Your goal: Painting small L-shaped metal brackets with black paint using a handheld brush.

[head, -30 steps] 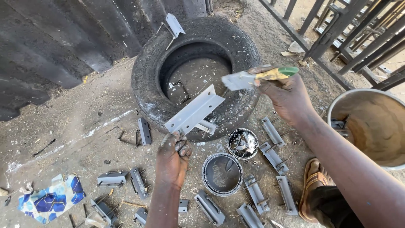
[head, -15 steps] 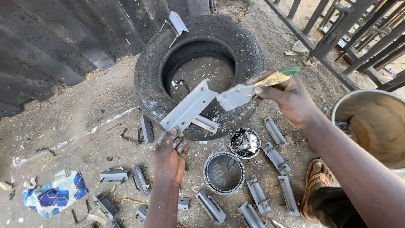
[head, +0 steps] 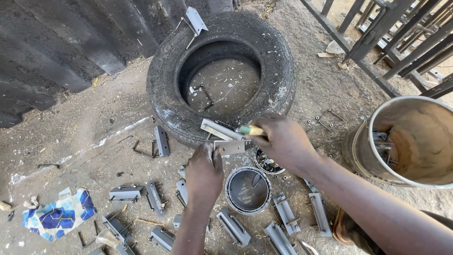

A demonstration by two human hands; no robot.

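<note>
Item: grey metal bracket [head: 225, 140], an angled strip. I am holding it just in front of the tyre [head: 165, 89], its near edge hanging over the tyre's front wall and its far end lying against the rubber.

Left hand [head: 204, 172]: I am gripping the bracket's lower flange, fingers curled tight around it, just in front of the tyre.

Right hand [head: 283, 141]: I am closing my fingers around a paintbrush handle [head: 251, 130], green and yellowish, its tip pointing at the bracket; the bristles are hiding behind the metal.

Paint tin [head: 248, 190]: round, open, holding grey paint, sitting just in front of the tyre, between my two forearms. A smaller dark tin [head: 268, 164] is sitting beside it, partly under my right hand.

Loose brackets [head: 234, 227]: lying scattered on the ground in front of the tyre, to both sides of the tin, crowding the space under my wrists.

Painted bracket [head: 195, 20]: resting on the tyre's far rim.

Bucket [head: 377, 141]: large, round, standing well right of the tyre, hemming my right arm.

Blue patterned cloth [head: 59, 215]: lying well left and in front of the tyre.

Corrugated sheet [head: 61, 47]: bounding the ground left of the tyre; bare dirt is lying open between them.
</note>
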